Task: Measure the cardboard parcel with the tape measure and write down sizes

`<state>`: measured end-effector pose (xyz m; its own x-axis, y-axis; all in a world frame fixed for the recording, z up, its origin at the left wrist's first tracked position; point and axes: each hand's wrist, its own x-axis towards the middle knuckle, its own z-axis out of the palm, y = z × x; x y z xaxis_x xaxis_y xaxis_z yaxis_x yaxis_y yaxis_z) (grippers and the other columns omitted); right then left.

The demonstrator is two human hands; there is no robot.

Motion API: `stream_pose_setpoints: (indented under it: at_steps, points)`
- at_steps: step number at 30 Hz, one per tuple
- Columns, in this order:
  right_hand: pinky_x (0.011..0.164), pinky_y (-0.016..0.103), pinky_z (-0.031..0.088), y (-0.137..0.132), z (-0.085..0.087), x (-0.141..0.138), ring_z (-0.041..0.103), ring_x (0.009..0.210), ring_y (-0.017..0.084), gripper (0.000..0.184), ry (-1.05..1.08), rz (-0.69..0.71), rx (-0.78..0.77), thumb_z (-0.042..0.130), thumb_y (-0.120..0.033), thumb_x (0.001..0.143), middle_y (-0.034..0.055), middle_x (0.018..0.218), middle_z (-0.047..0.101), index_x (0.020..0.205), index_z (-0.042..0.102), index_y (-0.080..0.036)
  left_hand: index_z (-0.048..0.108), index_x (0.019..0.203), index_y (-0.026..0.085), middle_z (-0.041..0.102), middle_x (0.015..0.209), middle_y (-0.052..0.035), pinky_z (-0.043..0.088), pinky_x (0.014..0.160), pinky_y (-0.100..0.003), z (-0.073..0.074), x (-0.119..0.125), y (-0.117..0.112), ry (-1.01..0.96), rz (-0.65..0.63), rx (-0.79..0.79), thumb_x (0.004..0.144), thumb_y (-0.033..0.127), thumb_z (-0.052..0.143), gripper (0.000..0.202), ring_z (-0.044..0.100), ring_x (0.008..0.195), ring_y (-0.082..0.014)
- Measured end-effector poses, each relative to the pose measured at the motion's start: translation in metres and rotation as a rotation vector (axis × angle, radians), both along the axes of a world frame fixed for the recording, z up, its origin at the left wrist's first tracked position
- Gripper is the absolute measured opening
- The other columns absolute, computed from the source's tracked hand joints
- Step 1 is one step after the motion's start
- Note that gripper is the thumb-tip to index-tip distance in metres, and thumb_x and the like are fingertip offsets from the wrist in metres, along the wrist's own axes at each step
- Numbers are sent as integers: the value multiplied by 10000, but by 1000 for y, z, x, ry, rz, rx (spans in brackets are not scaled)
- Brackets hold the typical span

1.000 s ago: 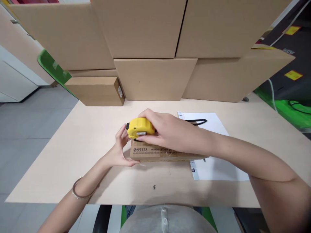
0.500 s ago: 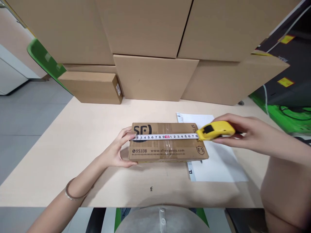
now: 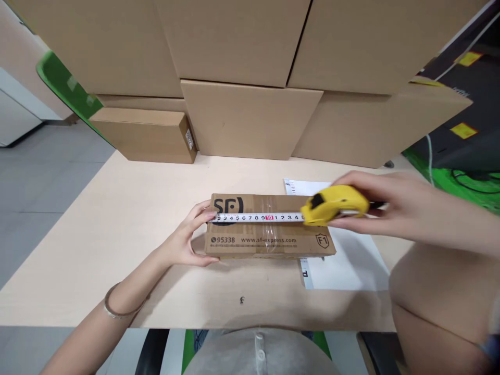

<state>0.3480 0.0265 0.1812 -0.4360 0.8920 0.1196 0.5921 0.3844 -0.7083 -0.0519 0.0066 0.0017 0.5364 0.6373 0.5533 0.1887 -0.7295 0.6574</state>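
Observation:
A brown cardboard box with "SF" print and clear tape lies on the table in front of me. My left hand grips its left end, thumb low on the near edge and fingers pressing the end of the white tape blade at the top left corner. The blade stretches across the box's top, its red 10 mark near the middle. My right hand is closed around the yellow tape measure, which hovers over the box's right end and hides part of the print there.
Under and right of the box lies white paper with a ruler-like marked edge. A closed carton stands at the back left. Large cardboard boxes form a wall behind the table. Dark equipment is at the right.
My right hand has moved left with the tape measure, and less blade shows now. The housing covers the box's right end. My left hand stays on the left end.

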Motion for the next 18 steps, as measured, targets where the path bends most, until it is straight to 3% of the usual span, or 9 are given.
stream_pose_setpoints:
  at_steps: [2,5,8,10,13,15,18]
  points:
    - [510,293,410,5,-2,-38,598,602,164,325,-232,243,-45,754,-561,897,-3,774,697,944,668,-251,321,1627,486,401,1655,-106,388,1207,-681,-4,1,-1,-15,-5,-15,661,347,972,1173,386,1523,-443]
    - [578,297,413,9,-14,-97,643,697,185,298,-287,399,50,641,-513,990,12,924,728,1102,608,-239,165,1656,521,362,1696,-100,381,1221,-660,-11,3,-6,-90,-8,-93,648,326,987,1315,406,1533,-420]
    - [677,315,436,9,-20,-131,681,839,207,271,-274,527,230,576,-410,1047,62,1190,710,1256,587,-239,119,1685,438,379,1692,-146,391,1228,-634,-15,4,-12,-172,49,-231,634,345,998,1373,437,1522,-432]
    - [727,329,454,8,-18,-136,693,913,222,265,-253,559,312,542,-368,1068,78,1273,679,1301,578,-249,257,1672,360,403,1680,-162,362,1251,-631,-13,5,-15,-209,106,-307,613,390,1002,1295,413,1530,-461]
    - [754,339,470,6,-8,-124,704,941,241,366,-143,441,319,600,-432,1039,79,1226,703,1346,537,-243,477,1567,322,445,1663,-119,355,1270,-602,-5,12,-17,-350,173,-448,672,530,934,1027,386,1541,-462]
    - [717,322,463,6,-4,-112,705,859,222,476,-46,354,226,643,-494,1006,59,1132,734,1371,488,-230,529,1518,317,525,1600,-93,423,1224,-581,2,20,-17,-475,210,-612,767,602,824,856,449,1498,-442]
    - [654,304,441,6,-9,-101,674,720,186,484,-23,389,5,581,-561,1021,28,963,752,1338,484,-208,595,1424,270,645,1449,-84,508,1120,-533,9,36,-18,-576,284,-846,847,563,710,657,553,1390,-415]
